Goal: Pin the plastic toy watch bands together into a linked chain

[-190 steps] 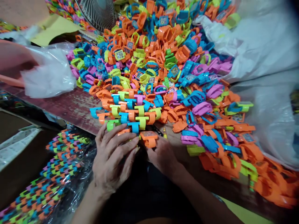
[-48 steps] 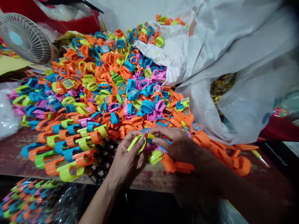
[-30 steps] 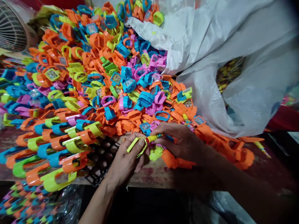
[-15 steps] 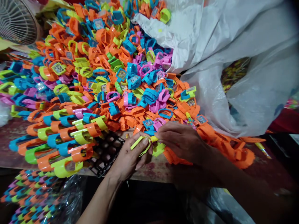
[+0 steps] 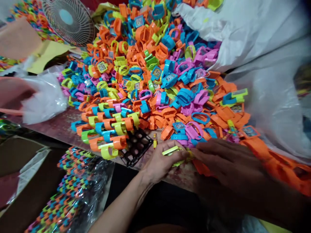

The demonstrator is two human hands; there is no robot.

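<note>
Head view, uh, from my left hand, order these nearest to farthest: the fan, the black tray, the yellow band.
1. Yellow band: in the left hand itself, between thumb and fingers.
2. Black tray: just to that hand's left, its bare end nearest.
3. Fan: far left, at the back beside the heap.

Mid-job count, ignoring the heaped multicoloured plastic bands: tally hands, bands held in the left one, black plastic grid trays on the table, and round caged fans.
Bare left hand, bare right hand: 2
Yellow-green plastic band in left hand: 1
Black plastic grid tray: 1
Round caged fan: 1
Total: 5
</note>
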